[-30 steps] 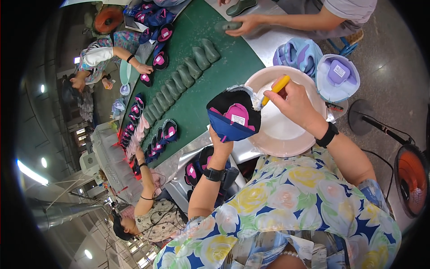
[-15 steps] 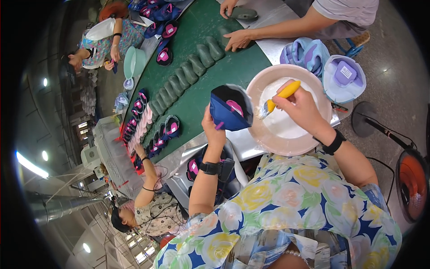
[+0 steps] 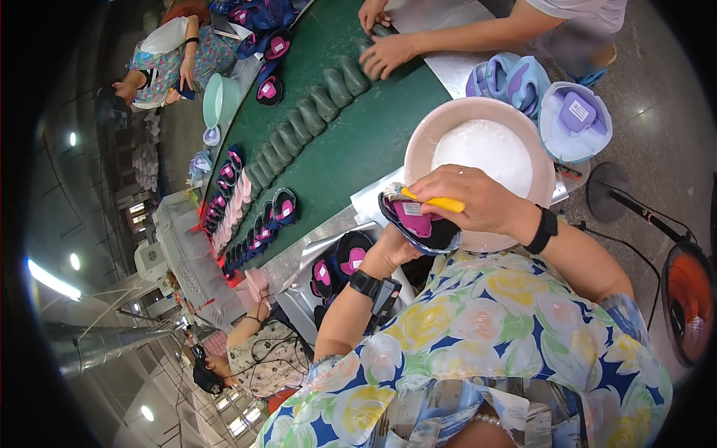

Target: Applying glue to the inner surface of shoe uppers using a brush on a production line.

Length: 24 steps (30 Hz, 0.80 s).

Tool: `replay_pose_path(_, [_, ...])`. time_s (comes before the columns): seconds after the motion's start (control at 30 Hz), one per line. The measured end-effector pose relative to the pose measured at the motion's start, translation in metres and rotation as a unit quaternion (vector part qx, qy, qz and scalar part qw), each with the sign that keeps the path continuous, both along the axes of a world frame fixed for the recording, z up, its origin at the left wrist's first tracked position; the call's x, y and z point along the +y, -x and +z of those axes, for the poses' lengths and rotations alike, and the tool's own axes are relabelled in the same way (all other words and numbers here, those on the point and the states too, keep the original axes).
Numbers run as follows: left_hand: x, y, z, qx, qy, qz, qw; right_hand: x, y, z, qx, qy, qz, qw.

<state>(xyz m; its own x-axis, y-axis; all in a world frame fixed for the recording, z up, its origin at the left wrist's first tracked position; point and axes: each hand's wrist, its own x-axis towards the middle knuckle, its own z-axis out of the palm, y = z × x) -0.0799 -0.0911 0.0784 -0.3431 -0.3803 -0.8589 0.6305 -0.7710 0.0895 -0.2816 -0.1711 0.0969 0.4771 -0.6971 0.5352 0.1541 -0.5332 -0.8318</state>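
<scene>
My left hand (image 3: 398, 249) grips a dark blue shoe upper (image 3: 441, 237) from below, its black inside and pink patch turned up toward me. In my right hand (image 3: 474, 196) is a brush (image 3: 442, 202) with a yellow handle. Its pale bristles touch the far left rim of the upper, and my fingers partly cover the handle. Just behind my right hand stands a pink basin (image 3: 423, 142) with white liquid (image 3: 485, 149) in it.
A green conveyor belt (image 3: 336, 160) carries a row of grey-green shoe lasts (image 3: 308, 113) and more dark uppers (image 3: 270, 213). A co-worker's hands (image 3: 388, 54) reach over its far end. Light purple uppers (image 3: 571, 119) lie right of the basin; a fan (image 3: 686, 302) stands at right.
My left hand has lowered the upper toward me and tipped its inside upward. My right hand has brought the brush from over the basin to the upper's rim.
</scene>
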Motion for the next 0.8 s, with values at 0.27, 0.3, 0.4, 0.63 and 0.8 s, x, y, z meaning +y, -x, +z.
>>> replay_pose_path(0.27, [0.015, -0.018, -0.007, 0.098, -0.004, 0.087, 0.991, -0.004, -0.011, -0.015, 0.083, -0.005, -0.009, 0.996])
replay_pose_path(0.3, [0.017, -0.020, -0.011, 0.097, -0.004, 0.089, 0.991, -0.004, -0.010, -0.015, 0.108, -0.039, 0.000, 0.993])
replay_pose_path(0.4, [0.018, -0.024, -0.019, 0.091, 0.020, 0.097, 0.991, -0.008, -0.013, -0.015, 0.146, -0.085, 0.006, 0.986])
replay_pose_path(0.63, [0.007, -0.045, -0.014, -0.048, 0.211, 0.036, 0.976, -0.033, -0.006, -0.013, 0.197, -0.237, 0.046, 0.950])
replay_pose_path(0.8, [-0.002, -0.045, 0.008, -0.176, 0.277, -0.048, 0.943, -0.030, 0.012, -0.004, 0.221, -0.244, 0.044, 0.943])
